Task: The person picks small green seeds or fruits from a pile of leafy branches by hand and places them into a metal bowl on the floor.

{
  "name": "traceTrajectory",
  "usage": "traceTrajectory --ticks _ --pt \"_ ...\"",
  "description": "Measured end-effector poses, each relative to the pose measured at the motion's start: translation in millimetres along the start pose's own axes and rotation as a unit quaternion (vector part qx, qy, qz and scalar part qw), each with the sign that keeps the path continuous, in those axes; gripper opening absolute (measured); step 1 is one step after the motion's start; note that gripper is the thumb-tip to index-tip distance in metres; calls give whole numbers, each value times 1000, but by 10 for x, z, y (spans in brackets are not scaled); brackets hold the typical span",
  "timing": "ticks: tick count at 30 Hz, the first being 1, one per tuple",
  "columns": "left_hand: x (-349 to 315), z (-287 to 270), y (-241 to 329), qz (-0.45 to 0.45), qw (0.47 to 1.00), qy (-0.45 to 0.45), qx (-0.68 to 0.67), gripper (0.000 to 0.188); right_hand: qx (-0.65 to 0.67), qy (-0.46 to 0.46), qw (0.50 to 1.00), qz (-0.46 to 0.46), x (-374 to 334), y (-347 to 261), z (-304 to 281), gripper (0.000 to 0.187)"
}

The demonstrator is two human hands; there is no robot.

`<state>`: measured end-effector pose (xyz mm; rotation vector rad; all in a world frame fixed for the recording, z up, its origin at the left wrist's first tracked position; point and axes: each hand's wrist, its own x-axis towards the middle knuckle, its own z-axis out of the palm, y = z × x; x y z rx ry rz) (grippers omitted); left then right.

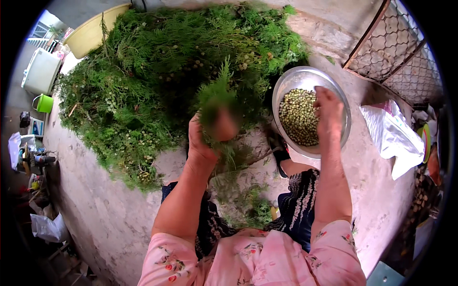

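My left hand (pixel 201 139) is closed around a leafy evergreen sprig (pixel 220 90), in front of a big heap of cut evergreen branches (pixel 143 62). A blurred patch hides part of the sprig and the fingers' far side. Over the right part of a round metal bowl (pixel 309 72), my right hand (pixel 329 112) hangs with thumb and fingertips apart, and I see nothing held between them. Many small round greenish cones (pixel 299 117) lie in the bowl. More pale cones show among the branches of the heap.
Loose green bits (pixel 257 207) lie on the concrete floor (pixel 100 190) between my legs. A yellow tub (pixel 98 29) stands behind the heap, and a green bucket (pixel 44 103) is at far left. To the right are a wire mesh panel (pixel 391 45) and a white sack (pixel 393 136).
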<state>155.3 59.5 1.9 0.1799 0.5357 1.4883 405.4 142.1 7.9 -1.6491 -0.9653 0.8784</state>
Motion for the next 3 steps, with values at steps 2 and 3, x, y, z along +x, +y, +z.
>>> traceTrajectory --ticks 2,3 --pt "58 -200 -14 -15 983 -154 -97 37 -71 74 992 -79 366 273 -262 28" --pt "60 -256 11 -56 969 -177 -166 40 -68 71 992 -77 351 278 -237 28"
